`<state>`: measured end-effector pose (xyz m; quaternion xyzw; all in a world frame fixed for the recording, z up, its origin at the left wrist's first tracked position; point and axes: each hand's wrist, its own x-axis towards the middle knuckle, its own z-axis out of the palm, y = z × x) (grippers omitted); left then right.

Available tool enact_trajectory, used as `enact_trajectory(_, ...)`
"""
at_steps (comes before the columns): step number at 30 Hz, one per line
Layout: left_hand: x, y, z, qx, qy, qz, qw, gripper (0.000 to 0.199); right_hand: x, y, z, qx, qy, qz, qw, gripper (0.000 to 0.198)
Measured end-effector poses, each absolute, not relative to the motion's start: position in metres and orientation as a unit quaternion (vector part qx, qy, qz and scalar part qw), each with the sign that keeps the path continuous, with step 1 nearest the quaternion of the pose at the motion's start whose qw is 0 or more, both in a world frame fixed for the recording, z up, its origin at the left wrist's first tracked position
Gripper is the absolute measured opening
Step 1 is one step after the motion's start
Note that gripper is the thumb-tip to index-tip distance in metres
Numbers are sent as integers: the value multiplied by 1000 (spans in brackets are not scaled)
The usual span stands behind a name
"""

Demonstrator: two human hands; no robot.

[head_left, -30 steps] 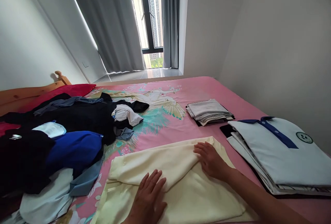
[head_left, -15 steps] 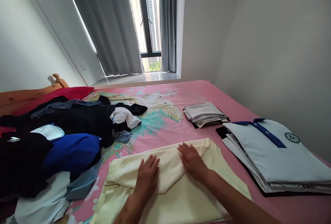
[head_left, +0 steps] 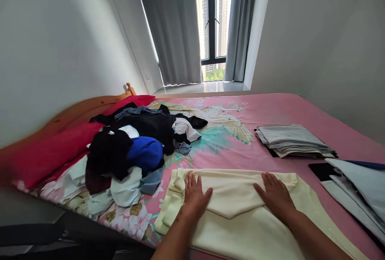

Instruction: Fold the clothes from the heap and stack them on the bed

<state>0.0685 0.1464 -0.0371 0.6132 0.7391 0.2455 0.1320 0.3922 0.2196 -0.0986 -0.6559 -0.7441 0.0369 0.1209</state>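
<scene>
Cream garment (head_left: 240,234): near centre of the bed (head_left: 270,109), apparently part-folded, far flap turned over
Left hand (head_left: 196,196), right hand (head_left: 276,196): both laid flat on it, gripping nothing
Folded: grey stack (head_left: 293,138), white stack (head_left: 361,182), at right
Unfolded: jumbled clothes (head_left: 146,130) at left

A bare lane of the pink bed (head_left: 207,159) runs from far to near, between the clothes heap (head_left: 150,127) on the left and the grey folded stack (head_left: 294,136) on the right; a hand could pass along it. The heap blocks a low sweep left toward the red pillow (head_left: 63,148) and headboard (head_left: 87,111). Only a narrow strip separates the cream garment (head_left: 240,232) from the white pile (head_left: 361,184) at near right. Between left hand (head_left: 195,196) and right hand (head_left: 276,196), open room lies over the garment; the two forearms bar its near side.
</scene>
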Motion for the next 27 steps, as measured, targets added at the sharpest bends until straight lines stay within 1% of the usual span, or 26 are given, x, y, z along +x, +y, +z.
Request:
enact_trajectory(2,47,141,-20,611,723,283,154,48,390,220,-91,-671,-729,65,120,76)
enact_trajectory(3,30,135,-12,608,719,300,150,44,385,217,-85,-675,-720,85,136,74)
enact_trajectory(5,-9,116,-3,595,723,330,121,44,362,206,-70,-652,-722,131,192,69)
enact_trajectory(7,-49,93,-5,580,734,341,93,43,322,186,-53,-586,-752,173,246,63)
enact_trajectory(9,-82,69,-16,577,740,337,82,37,266,160,-39,-525,-782,207,264,57)
enact_trajectory(11,-103,50,-31,611,725,310,70,34,206,135,-32,-441,-781,311,315,55)
enact_trajectory(13,-115,39,-42,669,697,255,46,35,152,118,-32,-379,-768,387,341,53)
enact_trajectory(15,-119,33,-46,715,674,184,22,39,111,110,-41,-364,-740,438,357,54)
enact_trajectory(18,-119,31,-40,741,663,105,23,53,80,107,-62,-402,-702,464,362,58)
enact_trajectory(20,-114,33,-35,734,674,82,30,61,74,107,-73,-421,-694,458,363,59)
enact_trajectory(25,-89,49,-37,643,762,78,13,49,77,104,-75,-422,-685,473,360,61)
enact_trajectory(27,-75,58,-41,626,772,106,28,48,77,104,-74,-422,-678,475,370,62)
